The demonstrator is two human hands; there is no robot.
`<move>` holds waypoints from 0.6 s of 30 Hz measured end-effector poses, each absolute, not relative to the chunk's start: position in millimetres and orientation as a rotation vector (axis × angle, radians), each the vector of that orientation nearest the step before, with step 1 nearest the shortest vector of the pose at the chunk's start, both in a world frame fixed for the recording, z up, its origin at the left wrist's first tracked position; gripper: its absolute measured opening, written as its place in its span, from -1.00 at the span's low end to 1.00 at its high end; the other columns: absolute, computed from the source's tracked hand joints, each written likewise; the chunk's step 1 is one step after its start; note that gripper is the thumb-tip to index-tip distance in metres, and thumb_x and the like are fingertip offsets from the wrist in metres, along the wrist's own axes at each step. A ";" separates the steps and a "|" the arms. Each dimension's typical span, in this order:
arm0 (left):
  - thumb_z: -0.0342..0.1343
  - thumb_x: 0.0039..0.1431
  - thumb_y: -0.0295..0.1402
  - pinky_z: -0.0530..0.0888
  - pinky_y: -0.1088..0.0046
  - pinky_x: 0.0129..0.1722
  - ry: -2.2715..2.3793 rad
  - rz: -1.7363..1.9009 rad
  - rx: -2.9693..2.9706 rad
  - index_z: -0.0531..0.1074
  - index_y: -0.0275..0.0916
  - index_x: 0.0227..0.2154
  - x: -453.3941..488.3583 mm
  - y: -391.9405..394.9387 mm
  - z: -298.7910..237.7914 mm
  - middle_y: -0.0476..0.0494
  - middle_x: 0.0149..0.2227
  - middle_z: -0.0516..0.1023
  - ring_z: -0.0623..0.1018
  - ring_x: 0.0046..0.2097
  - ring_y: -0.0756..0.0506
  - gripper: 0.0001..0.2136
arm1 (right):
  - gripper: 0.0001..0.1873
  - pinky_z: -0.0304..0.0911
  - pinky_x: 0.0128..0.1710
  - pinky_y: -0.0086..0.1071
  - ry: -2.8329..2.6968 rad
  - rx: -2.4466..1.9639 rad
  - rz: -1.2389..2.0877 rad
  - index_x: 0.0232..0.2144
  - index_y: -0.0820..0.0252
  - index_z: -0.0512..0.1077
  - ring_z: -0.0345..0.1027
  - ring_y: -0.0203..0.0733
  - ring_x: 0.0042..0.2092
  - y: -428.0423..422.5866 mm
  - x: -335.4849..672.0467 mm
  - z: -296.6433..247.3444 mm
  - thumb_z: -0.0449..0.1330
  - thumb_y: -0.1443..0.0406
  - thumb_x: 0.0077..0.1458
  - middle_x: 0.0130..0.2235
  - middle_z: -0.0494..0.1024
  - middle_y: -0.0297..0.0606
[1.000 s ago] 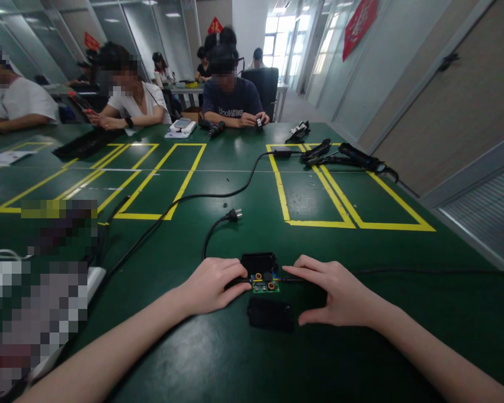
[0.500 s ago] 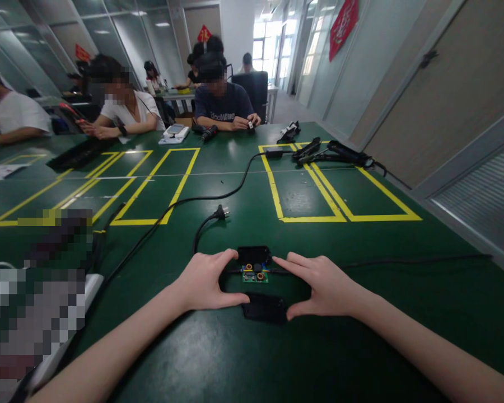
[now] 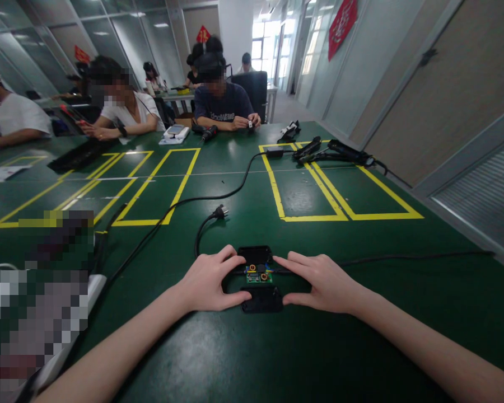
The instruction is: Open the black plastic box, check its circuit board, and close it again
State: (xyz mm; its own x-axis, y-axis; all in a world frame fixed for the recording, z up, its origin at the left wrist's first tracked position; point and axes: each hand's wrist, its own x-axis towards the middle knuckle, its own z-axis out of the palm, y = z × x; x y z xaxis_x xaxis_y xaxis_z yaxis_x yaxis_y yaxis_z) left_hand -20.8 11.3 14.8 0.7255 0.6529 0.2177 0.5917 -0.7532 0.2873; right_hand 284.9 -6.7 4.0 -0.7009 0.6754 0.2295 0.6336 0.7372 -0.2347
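A small green circuit board (image 3: 259, 275) with copper-ringed coils lies between two black plastic case halves. The far case half (image 3: 254, 254) is behind the board, and the near case half (image 3: 262, 302) lies just in front of it. My left hand (image 3: 210, 280) is spread at the left, its thumb on the near half's left end and a finger by the far half. On the right, my right hand (image 3: 317, 282) is also spread, thumb at the near half's right end and index finger beside the far half's corner. Black cable runs from both ends of the board under my hands.
A power plug (image 3: 220, 212) lies beyond my left hand. A long black cord (image 3: 201, 198) crosses the green table toward black folded parts (image 3: 336, 152). A partly pixelated white-edged object (image 3: 82, 313) stands at the left. Several people sit across the table, one holding a small part.
The near case half has slid away from me, closer to the board, and lies straighter. Both thumbs moved with it. The board has shifted slightly right.
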 end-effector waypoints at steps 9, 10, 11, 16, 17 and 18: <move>0.21 0.20 0.03 0.59 0.36 -0.31 0.998 0.524 2.752 0.44 -0.20 0.08 -20.6 13.2 8.7 -0.25 0.04 0.48 0.61 -0.33 -0.07 -0.48 | -0.54 0.31 -0.42 -0.42 -2.608 -1.018 0.188 0.16 0.30 0.47 0.50 -0.24 -0.36 -5.1 287.1 2.2 0.16 0.11 0.39 -0.21 0.59 -0.17; 0.21 0.20 0.02 0.59 0.36 -0.31 1.002 0.522 2.753 0.44 -0.21 0.09 -20.2 12.9 8.6 -0.25 0.04 0.48 0.61 -0.33 -0.07 -0.49 | -0.55 0.31 -0.43 -0.41 -2.606 -1.015 0.188 0.15 0.30 0.48 0.50 -0.24 -0.36 -4.8 287.2 2.3 0.16 0.12 0.38 -0.21 0.59 -0.17; 0.21 0.19 0.00 0.59 0.35 -0.31 1.009 0.520 2.752 0.44 -0.21 0.08 -19.8 12.5 8.6 -0.25 0.04 0.48 0.61 -0.33 -0.08 -0.50 | -0.56 0.31 -0.43 -0.42 -2.605 -1.013 0.193 0.15 0.29 0.48 0.50 -0.24 -0.36 -4.5 287.2 2.6 0.16 0.13 0.38 -0.22 0.59 -0.17; 0.18 0.19 -0.07 0.61 0.32 -0.28 1.036 0.532 2.727 0.41 -0.21 0.12 -18.7 9.7 9.1 -0.25 0.05 0.47 0.61 -0.31 -0.08 -0.50 | -0.66 0.27 -0.45 -0.45 -2.579 -0.993 0.221 0.06 0.25 0.54 0.47 -0.29 -0.39 -3.6 286.5 2.5 0.09 0.20 0.42 -0.26 0.60 -0.20; 0.18 0.19 -0.07 0.61 0.32 -0.27 1.040 0.541 2.721 0.39 -0.20 0.15 -18.9 9.4 9.1 -0.25 0.05 0.46 0.61 -0.31 -0.08 -0.48 | -0.67 0.26 -0.46 -0.45 -2.570 -0.990 0.212 0.03 0.25 0.54 0.46 -0.29 -0.40 -3.5 286.2 2.1 0.07 0.23 0.43 -0.28 0.59 -0.21; 0.19 0.19 -0.07 0.61 0.32 -0.27 1.042 0.555 2.717 0.37 -0.19 0.17 -19.2 9.3 9.3 -0.26 0.06 0.46 0.62 -0.29 -0.09 -0.46 | -0.68 0.25 -0.46 -0.45 -2.562 -0.987 0.204 0.01 0.25 0.55 0.46 -0.30 -0.40 -3.3 285.8 1.7 0.05 0.25 0.44 -0.29 0.59 -0.21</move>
